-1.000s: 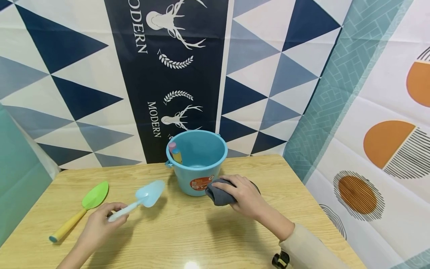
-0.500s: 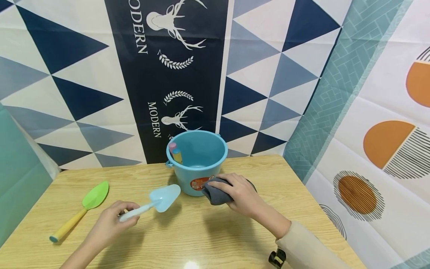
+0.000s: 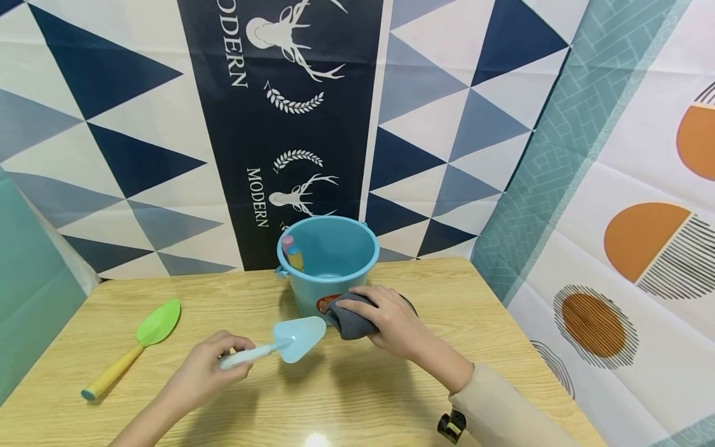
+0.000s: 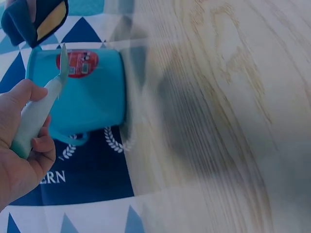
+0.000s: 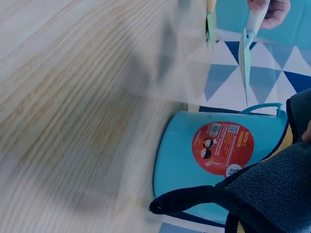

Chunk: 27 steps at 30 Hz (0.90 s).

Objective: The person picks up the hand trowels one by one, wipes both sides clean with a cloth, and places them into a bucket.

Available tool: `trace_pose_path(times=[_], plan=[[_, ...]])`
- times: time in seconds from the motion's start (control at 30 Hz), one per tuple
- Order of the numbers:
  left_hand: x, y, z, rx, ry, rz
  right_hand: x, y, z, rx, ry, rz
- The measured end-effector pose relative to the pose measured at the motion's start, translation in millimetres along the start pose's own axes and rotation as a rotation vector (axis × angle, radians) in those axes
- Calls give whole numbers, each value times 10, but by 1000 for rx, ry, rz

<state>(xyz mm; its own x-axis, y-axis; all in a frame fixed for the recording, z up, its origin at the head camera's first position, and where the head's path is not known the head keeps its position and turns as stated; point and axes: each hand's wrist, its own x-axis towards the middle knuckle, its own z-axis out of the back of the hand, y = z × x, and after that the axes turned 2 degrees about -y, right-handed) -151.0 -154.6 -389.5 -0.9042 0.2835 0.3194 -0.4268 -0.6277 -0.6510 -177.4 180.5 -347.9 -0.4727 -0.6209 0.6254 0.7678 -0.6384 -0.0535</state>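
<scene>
In the head view my left hand (image 3: pixel 209 375) grips the pale handle of a light blue toy trowel (image 3: pixel 301 338), held above the table with its blade pointing right. My right hand (image 3: pixel 393 323) holds a folded dark grey cloth (image 3: pixel 352 315) in front of the bucket. The right wrist view shows the cloth (image 5: pixel 277 187) with a dark edging and a yellowish underside. Behind both hands stands a blue bucket (image 3: pixel 329 292), its red label partly covered by the cloth in the head view. The blade tip and the cloth's left end are close together.
A green trowel (image 3: pixel 159 323) with a yellow handle lies at the table's left. Inside the bucket, against its left wall, are a pink-topped item (image 3: pixel 287 242) and a yellow item with a blue top (image 3: pixel 295 257). The wooden table (image 3: pixel 441 282) meets patterned hangings at the back.
My left hand has moved right and slightly nearer with the light blue trowel. My right hand has shifted a little left with the cloth, covering more of the bucket's label.
</scene>
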Motion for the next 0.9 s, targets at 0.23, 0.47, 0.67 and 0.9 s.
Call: trace_pose_path(times=[0.23,0.47,0.67,0.9], plan=[[42,-76,-28,-30,85,-21,70,68,-42,1,11,26],[77,-150,-64,-38,110,-90,91,129,-125,20,34,38],[103,-225,-109,-40,143,-125,118,181,-210,34,38,61],[135,-366,-151,-24,146,-194,122,235,-246,-20,109,75]])
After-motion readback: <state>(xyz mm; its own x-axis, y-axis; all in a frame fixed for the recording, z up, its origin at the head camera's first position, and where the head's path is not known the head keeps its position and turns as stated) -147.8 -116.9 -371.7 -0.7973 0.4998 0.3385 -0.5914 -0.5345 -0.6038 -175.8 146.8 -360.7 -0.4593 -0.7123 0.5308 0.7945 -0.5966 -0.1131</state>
